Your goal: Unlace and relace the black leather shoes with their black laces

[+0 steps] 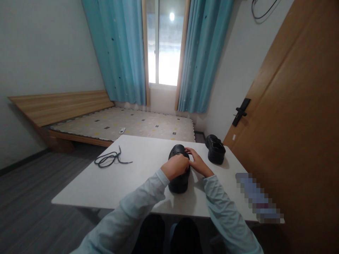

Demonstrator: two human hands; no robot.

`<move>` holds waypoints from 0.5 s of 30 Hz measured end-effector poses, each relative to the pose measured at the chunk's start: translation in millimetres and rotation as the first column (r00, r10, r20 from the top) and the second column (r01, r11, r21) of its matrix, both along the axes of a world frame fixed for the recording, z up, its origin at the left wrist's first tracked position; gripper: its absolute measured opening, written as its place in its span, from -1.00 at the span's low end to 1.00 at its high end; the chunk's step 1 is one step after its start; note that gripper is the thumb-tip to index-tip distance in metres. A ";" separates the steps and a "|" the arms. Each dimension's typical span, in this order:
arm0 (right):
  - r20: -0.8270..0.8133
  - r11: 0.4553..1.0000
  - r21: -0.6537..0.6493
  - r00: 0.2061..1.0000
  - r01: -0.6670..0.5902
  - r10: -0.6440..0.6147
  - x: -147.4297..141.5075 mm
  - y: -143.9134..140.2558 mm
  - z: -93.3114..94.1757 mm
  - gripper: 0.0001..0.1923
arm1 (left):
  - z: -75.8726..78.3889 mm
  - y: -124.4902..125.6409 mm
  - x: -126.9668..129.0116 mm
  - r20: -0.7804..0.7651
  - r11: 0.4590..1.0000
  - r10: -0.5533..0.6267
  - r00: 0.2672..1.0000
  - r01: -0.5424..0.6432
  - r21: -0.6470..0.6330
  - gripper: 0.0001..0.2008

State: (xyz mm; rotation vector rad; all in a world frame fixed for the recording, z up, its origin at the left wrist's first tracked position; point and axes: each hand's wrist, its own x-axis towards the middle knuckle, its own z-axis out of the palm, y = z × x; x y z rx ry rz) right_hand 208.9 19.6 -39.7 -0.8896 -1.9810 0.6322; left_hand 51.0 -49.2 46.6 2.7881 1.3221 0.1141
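On the white table (127, 183), the left hand (176, 165) lay closed over the top of a black shoe (180, 181); the right hand (198, 163) touched its right side, fingers loosely curled. The second black shoe (215, 149) stood right of it, a loose black shoelace (109, 159) well left.

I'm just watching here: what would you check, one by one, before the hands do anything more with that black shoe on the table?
1. Shoe sits flat on the white table: ok.
2. Left hand rests on top of the shoe: ok.
3. Right hand touches the shoe's upper with its fingers: ok.
4. Loose black lace lies on the table, apart from the hands, to the left: ok.
5. Second shoe stands clear at the right: ok.
6. Whether the held shoe has a lace in it: cannot tell, the hands cover it.
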 end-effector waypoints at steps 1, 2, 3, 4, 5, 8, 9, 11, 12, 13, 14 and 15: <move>0.001 1.000 0.001 1.000 0.000 0.000 0.1 -0.1 0.1 -0.47 | -0.9 0.1 2.2 -0.010 1.000 0.022 1.000 -0.022 -0.001 -0.79; 0.002 1.000 0.001 1.000 0.000 0.000 0.1 -0.2 0.3 -0.47 | -2.8 0.9 4.1 -0.021 0.999 0.039 0.999 -0.039 -0.005 -0.78; 0.003 1.000 0.002 1.000 0.001 -0.001 -0.1 -0.5 0.6 -0.47 | -5.4 2.4 5.8 -0.033 0.999 0.049 0.998 -0.049 -0.011 -0.76; 0.003 1.000 0.004 1.000 0.002 -0.002 -0.4 -0.8 0.9 -0.48 | -8.7 4.6 7.2 -0.047 0.998 0.053 0.997 -0.054 -0.020 -0.75; 0.002 1.000 0.005 1.000 0.004 -0.004 -0.8 -1.3 1.2 -0.48 | -12.2 7.2 8.4 -0.062 0.998 0.050 0.997 -0.052 -0.029 -0.74; -0.002 1.000 0.010 1.000 0.015 -0.015 -2.1 -2.9 2.0 -0.50 | -21.7 15.2 11.2 -0.123 0.999 0.006 0.992 -0.010 -0.030 -0.73; -0.001 1.000 0.011 1.000 0.019 -0.019 -2.4 -3.5 2.3 -0.50 | -23.7 17.1 11.9 -0.150 1.000 -0.013 0.989 0.010 -0.025 -0.73; 0.010 0.999 0.016 1.000 0.029 -0.029 -2.7 -4.2 2.7 -0.51 | -25.4 19.0 13.3 -0.197 0.999 -0.042 0.979 0.040 -0.013 -0.74; 0.018 0.999 0.019 0.999 0.034 -0.034 -2.8 -4.4 2.9 -0.51 | -25.4 19.1 14.0 -0.213 0.999 -0.051 0.976 0.050 -0.011 -0.75; 0.025 0.999 0.023 0.999 0.039 -0.039 -2.8 -4.5 3.0 -0.51 | -25.2 18.8 14.6 -0.222 0.998 -0.060 0.973 0.059 -0.010 -0.76; 0.030 0.999 0.026 0.999 0.042 -0.043 -2.8 -4.4 3.2 -0.51 | -24.9 18.4 15.2 -0.227 0.998 -0.069 0.972 0.069 -0.008 -0.77; 0.032 0.999 0.029 0.998 0.044 -0.045 -2.8 -4.4 3.4 -0.51 | -24.8 18.0 15.6 -0.233 0.997 -0.079 0.969 0.080 -0.004 -0.78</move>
